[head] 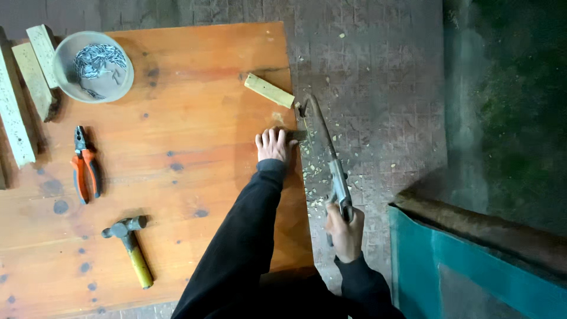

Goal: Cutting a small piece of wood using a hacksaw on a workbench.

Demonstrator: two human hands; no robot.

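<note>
My left hand (272, 143) presses flat on a small dark wood strip (297, 135) at the right edge of an orange wooden board (177, 165). My right hand (344, 231) grips the handle of a hand saw (325, 147), whose blade runs up past the board's edge and meets the strip near its end. A pale wooden block (269, 90) lies on the board just above my left hand. Sawdust and chips litter the ground beside the blade.
On the board lie orange-handled pliers (84, 164), a yellow-handled hammer (131, 241) and a grey bowl of nails (93, 66). Pale wooden blocks (32, 71) sit at the left edge. A teal panel (472, 266) stands at the lower right on the paved ground.
</note>
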